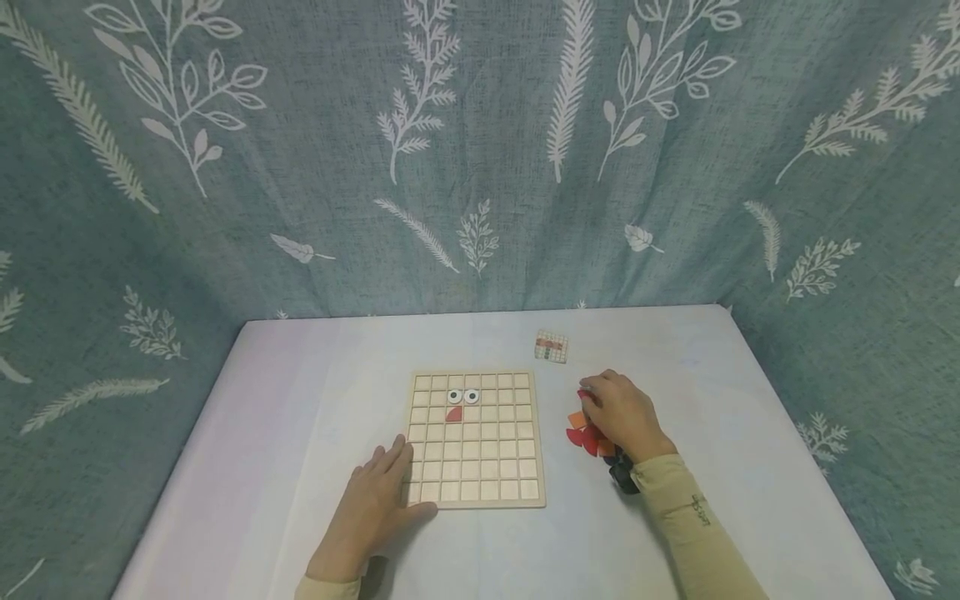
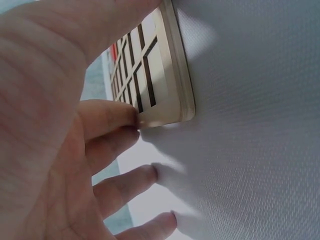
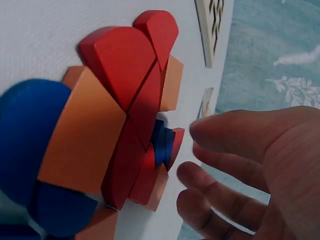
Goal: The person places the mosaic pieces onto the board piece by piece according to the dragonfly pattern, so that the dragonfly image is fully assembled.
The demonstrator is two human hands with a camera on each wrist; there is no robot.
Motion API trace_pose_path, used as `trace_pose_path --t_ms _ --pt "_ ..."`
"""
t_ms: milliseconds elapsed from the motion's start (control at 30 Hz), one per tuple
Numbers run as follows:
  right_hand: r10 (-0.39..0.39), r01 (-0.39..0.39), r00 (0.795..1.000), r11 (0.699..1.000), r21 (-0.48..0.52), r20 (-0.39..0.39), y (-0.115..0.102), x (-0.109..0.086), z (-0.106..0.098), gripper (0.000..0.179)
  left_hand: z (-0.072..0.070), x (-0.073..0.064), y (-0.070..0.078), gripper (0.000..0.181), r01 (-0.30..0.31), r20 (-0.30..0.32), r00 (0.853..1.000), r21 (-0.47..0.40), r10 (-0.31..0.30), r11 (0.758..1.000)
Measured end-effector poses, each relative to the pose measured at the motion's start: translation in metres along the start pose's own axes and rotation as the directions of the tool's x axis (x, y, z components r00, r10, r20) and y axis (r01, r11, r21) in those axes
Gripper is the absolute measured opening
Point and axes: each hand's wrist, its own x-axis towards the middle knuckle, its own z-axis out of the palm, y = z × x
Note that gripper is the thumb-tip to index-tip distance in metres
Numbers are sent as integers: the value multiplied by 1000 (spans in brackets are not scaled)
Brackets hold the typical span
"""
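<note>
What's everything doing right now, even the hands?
Board: flat on the table, three pieces in it
Two eye pieces: side by side in cells
Red piece: in a cell, just below one eye
Loose blocks: bunched together
Small card: lying patterned side up
Left hand: touching the board
Right hand: at the blocks, fingers bent

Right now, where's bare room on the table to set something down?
The table is bare left of the board, behind it left of the card, in front of it, and right of the right arm. It's crowded right of the board, where blocks lie by the right hand, and at its near-left corner, where the left hand rests.
</note>
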Motion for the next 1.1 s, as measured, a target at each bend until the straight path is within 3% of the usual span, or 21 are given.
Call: trace_pose_path --t_ms 300,633,1100 --pt "55 -54 991 998 -17 119 -7 7 4 20 3 1 -1 96 5 -4 1000 1 -5 1000" --pt "42 -38 990 999 -29 132 -16 13 8 23 1 1 0 96 3 -3 1000 8 -3 1000" --pt "79 -73 980 996 -42 181 -15 20 12 24 2 1 -2 97 0 -14 1000 18 0 1000"
